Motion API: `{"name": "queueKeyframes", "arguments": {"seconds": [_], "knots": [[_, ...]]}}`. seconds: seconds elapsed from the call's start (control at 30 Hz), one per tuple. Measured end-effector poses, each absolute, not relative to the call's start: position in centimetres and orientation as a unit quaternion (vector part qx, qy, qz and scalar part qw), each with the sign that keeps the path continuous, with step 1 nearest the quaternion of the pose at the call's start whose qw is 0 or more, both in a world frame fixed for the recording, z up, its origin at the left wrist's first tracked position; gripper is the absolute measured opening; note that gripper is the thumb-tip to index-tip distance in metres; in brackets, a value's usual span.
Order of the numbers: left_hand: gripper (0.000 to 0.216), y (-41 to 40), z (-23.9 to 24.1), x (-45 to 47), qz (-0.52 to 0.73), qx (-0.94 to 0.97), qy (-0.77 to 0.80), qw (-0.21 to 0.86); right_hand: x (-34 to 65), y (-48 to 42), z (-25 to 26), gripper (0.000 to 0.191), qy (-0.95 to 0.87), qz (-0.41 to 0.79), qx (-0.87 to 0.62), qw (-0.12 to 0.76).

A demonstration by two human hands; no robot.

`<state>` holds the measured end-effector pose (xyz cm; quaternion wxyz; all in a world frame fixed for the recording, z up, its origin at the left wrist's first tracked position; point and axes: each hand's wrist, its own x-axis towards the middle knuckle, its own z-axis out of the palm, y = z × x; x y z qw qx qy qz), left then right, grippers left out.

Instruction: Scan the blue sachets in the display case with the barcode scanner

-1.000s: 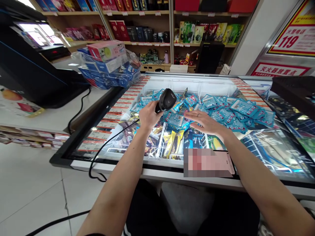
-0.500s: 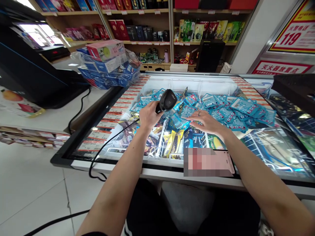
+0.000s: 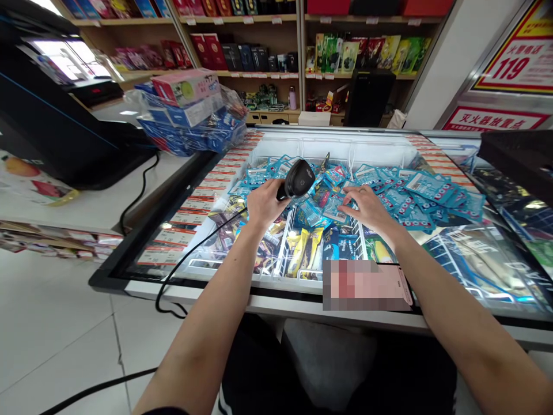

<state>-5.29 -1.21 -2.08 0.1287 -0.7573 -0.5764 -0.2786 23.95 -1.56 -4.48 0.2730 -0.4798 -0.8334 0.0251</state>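
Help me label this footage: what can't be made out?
All in the head view:
1. Phone screen: mostly pixelated over.
2. The scanner: its handle is mostly hidden by the left hand.
3. Blue packets: fine print too small.
4. Black machine: cut off by the left edge.

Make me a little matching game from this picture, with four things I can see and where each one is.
Things:
1. black scanner
2. phone
3. plastic-wrapped boxes
4. yellow packets

Places:
A. at the far left corner of the freezer
B. in a white wire basket
C. gripped by the left hand
D. on the freezer's near edge

Right pairs: 1-C, 2-D, 3-A, 4-B
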Motion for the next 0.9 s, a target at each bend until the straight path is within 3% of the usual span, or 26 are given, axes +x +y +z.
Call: {"name": "queueKeyframes", "arguments": {"seconds": [0.27,0.43,0.63,0.9], "knots": [[0.035,-1.4,-1.9,-5.2,-0.280,-0.762,-0.569,0.127,23.9,-1.2,-4.0,0.064,-0.768,0.074,-0.557,0.308],[0.034,-1.3,-2.0,-5.1,-0.284,-0.771,-0.555,0.126,25.2,-0.9,-3.7,0.040,-0.683,0.094,-0.609,0.391],[0.035,-1.3,-2.1,-5.0,-0.274,-0.799,-0.525,0.104,27.1,0.0,-4.4,0.043,-0.586,0.066,-0.631,0.504],[0.037,-1.6,-2.1,-4.5,-0.246,-0.831,-0.491,0.082,26.8,0.3,-4.9,0.050,-0.602,0.059,-0.633,0.484]]}}
